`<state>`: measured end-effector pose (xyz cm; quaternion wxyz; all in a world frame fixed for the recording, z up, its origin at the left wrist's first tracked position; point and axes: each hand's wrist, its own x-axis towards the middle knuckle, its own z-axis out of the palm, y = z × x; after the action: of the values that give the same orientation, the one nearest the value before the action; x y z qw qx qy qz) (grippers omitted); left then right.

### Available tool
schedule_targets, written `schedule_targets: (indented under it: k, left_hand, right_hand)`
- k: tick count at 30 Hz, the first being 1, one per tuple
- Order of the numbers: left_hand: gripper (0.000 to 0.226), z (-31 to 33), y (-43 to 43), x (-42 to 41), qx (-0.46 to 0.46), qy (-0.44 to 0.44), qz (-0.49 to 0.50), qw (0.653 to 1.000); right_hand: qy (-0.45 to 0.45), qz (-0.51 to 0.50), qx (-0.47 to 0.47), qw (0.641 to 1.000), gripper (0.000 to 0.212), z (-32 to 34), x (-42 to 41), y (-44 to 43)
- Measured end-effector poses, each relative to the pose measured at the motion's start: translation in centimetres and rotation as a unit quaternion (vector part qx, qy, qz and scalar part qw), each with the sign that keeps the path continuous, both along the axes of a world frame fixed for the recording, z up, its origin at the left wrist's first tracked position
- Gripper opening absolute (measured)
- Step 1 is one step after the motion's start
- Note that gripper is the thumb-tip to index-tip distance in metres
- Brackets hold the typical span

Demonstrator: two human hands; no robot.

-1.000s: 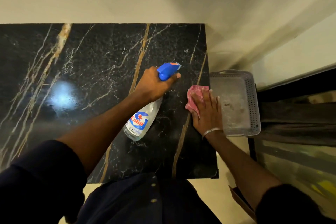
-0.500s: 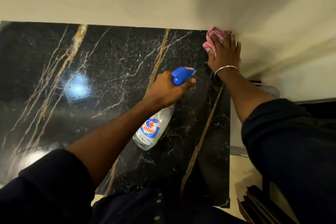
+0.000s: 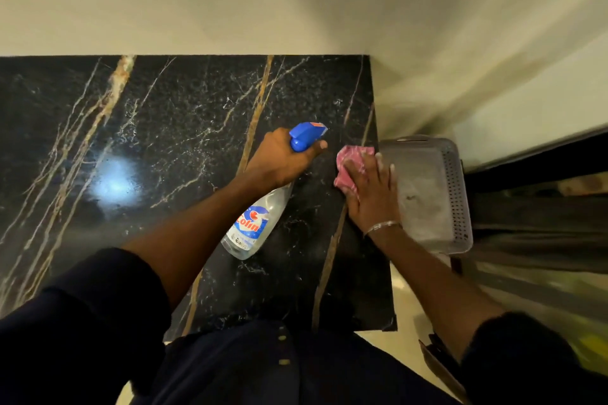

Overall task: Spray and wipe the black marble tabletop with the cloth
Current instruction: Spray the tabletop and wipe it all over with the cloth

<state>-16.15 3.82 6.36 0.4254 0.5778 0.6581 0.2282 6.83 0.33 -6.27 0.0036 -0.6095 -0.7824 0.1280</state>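
Note:
The black marble tabletop (image 3: 158, 141) with gold and white veins fills the left and middle of the head view. My left hand (image 3: 279, 163) grips a clear spray bottle (image 3: 251, 223) with a blue trigger head, held tilted over the table's right part. My right hand (image 3: 371, 191) lies flat on a crumpled pink cloth (image 3: 350, 163), pressing it on the marble close to the right edge. Most of the cloth is hidden under the palm.
A grey perforated plastic basket (image 3: 457, 194) stands just beyond the table's right edge, beside my right hand. A cream wall (image 3: 230, 3) runs along the far edge. A dark piece of furniture (image 3: 543, 207) lies further right.
My right hand with the cloth has come back from the far right corner near the wall to the right edge beside the basket. The left hand and bottle have stayed put.

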Motion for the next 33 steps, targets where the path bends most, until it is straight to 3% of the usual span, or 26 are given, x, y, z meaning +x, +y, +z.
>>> schedule_targets:
  k: [10,17,22,33]
  left_hand:
    - [0.036,-0.3,-2.5,0.8,0.017,0.005,-0.053,0.998]
    - [0.036,-0.7,-3.1,0.4,-0.007,0.004,-0.054,0.999]
    - [0.035,-1.2,-2.5,-0.1,-0.018,-0.008,-0.026,0.999]
    - [0.037,-3.1,4.4,-0.1,-0.06,-0.011,-0.001,0.998]
  right_hand:
    - [-0.02,0.004,-0.038,0.999,0.064,0.8,3.3,-19.7]
    - [-0.024,0.022,-0.038,0.999,0.068,0.4,4.2,-21.9]
    - [-0.013,0.032,-0.03,0.999,0.067,0.8,3.3,-16.6]
    - [-0.048,-0.032,0.001,0.998,0.06,-0.7,-2.3,9.6]
